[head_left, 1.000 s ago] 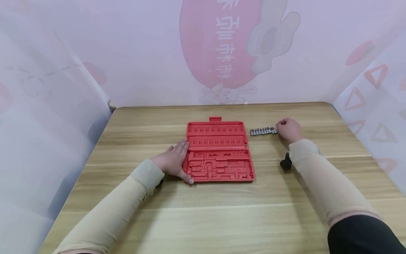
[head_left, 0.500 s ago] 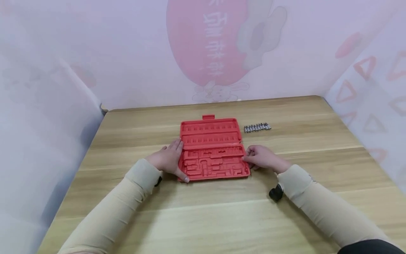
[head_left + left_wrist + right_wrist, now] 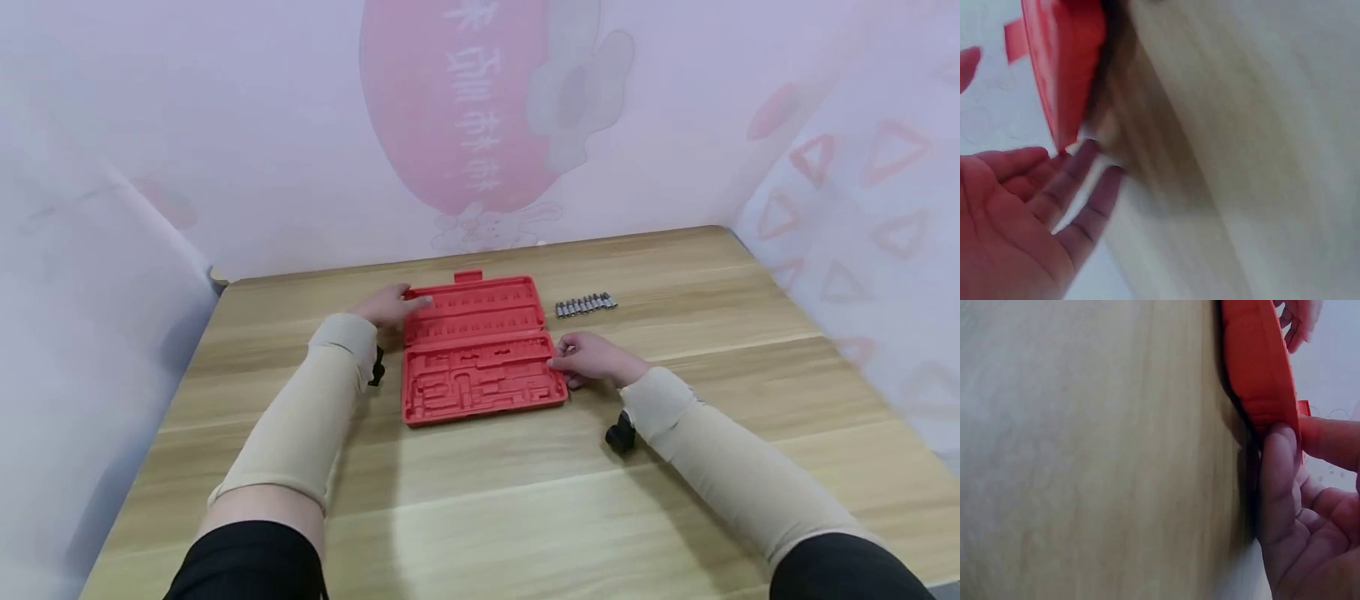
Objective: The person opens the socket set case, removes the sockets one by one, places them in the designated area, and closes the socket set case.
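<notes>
A red plastic tool case (image 3: 457, 406) lies opened out on the table, its moulded slots facing up and its latch tab at the far side. My right hand (image 3: 596, 358) pinches the case's right rim, thumb on top and fingers underneath, as the right wrist view shows on the case's outer wall (image 3: 1254, 356). At the far left corner is my left hand (image 3: 386, 307), its thumb over the rim. In the left wrist view that hand's fingers (image 3: 1079, 228) are loosely extended beside the case corner. A row of several small metal sockets (image 3: 586, 305) lies right of the case.
The wooden table (image 3: 495, 492) ends at a back edge against a printed white curtain (image 3: 300, 167). More curtain (image 3: 885, 250) hangs along the right side. A black wrist camera (image 3: 621, 433) sits under the right sleeve.
My right hand has left the end of the socket row and come to the case's right rim. My left hand has moved from the case's near left side up to its far left corner.
</notes>
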`<action>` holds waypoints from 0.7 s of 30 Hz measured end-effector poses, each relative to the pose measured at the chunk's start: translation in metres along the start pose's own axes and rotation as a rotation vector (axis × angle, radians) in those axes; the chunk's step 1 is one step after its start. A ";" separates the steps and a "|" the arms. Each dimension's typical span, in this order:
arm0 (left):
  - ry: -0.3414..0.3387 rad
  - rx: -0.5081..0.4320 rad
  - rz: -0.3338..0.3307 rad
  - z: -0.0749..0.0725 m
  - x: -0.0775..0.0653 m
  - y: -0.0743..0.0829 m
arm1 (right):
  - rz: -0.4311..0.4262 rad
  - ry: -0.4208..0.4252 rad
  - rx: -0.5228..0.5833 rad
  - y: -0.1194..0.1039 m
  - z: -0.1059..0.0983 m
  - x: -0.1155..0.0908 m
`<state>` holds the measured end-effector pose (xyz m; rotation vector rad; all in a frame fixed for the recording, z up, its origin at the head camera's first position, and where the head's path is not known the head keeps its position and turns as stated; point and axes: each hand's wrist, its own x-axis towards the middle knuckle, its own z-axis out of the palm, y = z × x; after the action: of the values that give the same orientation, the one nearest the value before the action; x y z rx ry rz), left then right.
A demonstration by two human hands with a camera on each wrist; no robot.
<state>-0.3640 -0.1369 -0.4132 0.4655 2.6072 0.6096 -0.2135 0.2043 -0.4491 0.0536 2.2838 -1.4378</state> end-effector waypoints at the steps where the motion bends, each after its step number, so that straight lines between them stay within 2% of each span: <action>1: 0.005 -0.034 -0.014 -0.001 0.003 -0.003 | 0.002 0.001 0.009 -0.002 0.002 0.002; 3: 0.046 -0.103 -0.036 -0.004 0.003 -0.009 | -0.006 0.009 -0.005 -0.007 0.006 0.008; 6: 0.153 -0.167 -0.026 -0.009 -0.002 -0.011 | -0.024 0.036 -0.047 -0.015 0.010 0.016; 10: 0.333 -0.146 0.033 -0.009 -0.004 -0.010 | -0.027 0.083 -0.127 -0.025 0.011 0.025; 14: 0.501 -0.174 0.082 -0.003 -0.010 -0.006 | -0.011 0.117 -0.173 -0.029 0.008 0.034; 18: 0.583 -0.235 0.124 0.000 -0.022 0.002 | -0.004 0.140 -0.164 -0.030 0.005 0.041; 21: 0.615 -0.247 0.165 0.002 -0.031 0.007 | -0.003 0.161 -0.141 -0.030 0.005 0.044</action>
<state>-0.3351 -0.1432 -0.4011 0.4706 3.0095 1.2854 -0.2592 0.1773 -0.4423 0.1265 2.5103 -1.3119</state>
